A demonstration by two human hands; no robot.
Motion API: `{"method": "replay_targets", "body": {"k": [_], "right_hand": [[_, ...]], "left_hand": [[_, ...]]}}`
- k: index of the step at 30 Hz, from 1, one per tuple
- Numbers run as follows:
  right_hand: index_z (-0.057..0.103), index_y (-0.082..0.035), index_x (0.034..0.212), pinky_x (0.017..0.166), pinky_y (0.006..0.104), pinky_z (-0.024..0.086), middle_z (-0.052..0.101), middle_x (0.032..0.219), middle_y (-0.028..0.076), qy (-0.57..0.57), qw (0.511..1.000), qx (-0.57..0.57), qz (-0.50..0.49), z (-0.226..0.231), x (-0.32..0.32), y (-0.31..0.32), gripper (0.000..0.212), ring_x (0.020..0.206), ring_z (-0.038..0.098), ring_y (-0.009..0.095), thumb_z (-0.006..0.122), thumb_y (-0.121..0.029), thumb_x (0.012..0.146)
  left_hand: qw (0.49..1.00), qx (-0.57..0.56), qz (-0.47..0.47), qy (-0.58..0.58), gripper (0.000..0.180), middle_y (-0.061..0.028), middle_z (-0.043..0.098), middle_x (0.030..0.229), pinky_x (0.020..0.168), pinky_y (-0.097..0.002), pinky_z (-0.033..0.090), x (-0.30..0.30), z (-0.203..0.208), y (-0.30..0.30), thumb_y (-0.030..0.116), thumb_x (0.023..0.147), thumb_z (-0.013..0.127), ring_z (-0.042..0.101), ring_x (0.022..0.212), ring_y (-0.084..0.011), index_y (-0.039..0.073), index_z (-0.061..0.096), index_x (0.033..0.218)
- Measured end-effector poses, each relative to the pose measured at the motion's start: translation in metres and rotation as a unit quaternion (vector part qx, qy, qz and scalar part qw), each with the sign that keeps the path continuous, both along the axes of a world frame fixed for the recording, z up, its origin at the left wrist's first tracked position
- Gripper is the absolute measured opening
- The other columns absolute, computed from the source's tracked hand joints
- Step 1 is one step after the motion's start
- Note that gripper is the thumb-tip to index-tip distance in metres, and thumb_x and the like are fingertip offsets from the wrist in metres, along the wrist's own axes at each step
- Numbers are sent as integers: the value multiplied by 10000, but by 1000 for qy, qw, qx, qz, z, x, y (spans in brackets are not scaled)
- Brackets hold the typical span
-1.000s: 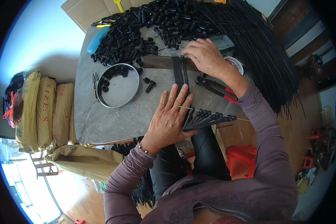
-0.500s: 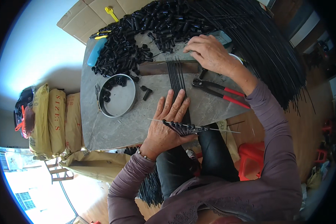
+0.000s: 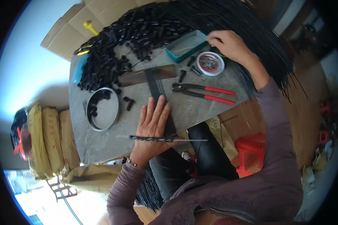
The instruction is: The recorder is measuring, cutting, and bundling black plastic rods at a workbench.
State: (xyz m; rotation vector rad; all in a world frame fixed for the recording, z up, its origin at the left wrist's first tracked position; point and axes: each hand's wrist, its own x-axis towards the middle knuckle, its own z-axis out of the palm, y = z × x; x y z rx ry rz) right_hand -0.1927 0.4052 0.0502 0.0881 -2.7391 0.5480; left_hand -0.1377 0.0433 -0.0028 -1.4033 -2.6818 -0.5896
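Note:
My left hand lies flat, fingers stretched out, on a row of thin black rods running across the table. Over the back of that hand crosses a thin metal rod with black looped ends strung along it. My right hand is at the right end of a teal tray that holds fine, thin pieces. Its fingers are bent together, and whatever they may hold is hidden. Below it stands a round white tub with small metal pieces. Red-handled pincers lie between my hands.
A heap of black tubular parts covers the table's far side. Long black rods are piled at the far right. A round metal pan with a few black parts stands on the left. A red stool is below the right edge.
My right hand has moved right, off the near side of the heap to the tray's end. The view has shifted, uncovering tray and tub. My left hand stays flat on the rods.

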Motion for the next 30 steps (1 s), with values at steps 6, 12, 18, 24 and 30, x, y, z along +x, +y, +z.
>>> {"method": "replay_targets", "body": {"k": [6,12,18,24,30], "right_hand": [[650,35,950,667,271,465,614,748,70,-62,990,-118,35,3,19,-8,191,702,578,127,556,-124,902],[659,22,962,632,284,469,645,744,100,-103,980,-121,118,21,-21,-105,203,672,609,136,573,-149,893],[675,-16,958,674,343,487,665,792,119,-43,938,-82,335,11,-86,-242,226,732,643,224,603,-214,877],[687,-71,965,771,408,490,653,905,90,26,863,62,500,-8,-95,-375,302,901,633,298,686,-327,804],[701,-108,854,722,467,459,635,888,99,-17,830,297,471,-31,-78,-440,158,877,628,274,591,-191,776]], "left_hand": [[998,47,-43,-1,1018,-194,235,1531,1151,-502,183,-3,-6,4,562,662,740,160,1436,-384,-9,356,1412],[997,78,-24,6,1034,-200,219,1533,1152,-503,181,3,-15,-10,574,663,734,152,1436,-384,-23,345,1413],[997,80,-14,0,1035,-198,228,1530,1151,-507,184,6,-18,-17,567,653,740,155,1435,-387,-6,345,1420],[993,112,-33,5,963,-203,402,1415,1123,-482,245,0,-21,-8,559,630,750,318,1361,-364,2,438,1352],[996,87,-15,-15,839,-170,592,1175,974,-426,393,8,-32,-17,541,621,762,548,1132,-308,21,548,1244]]}}
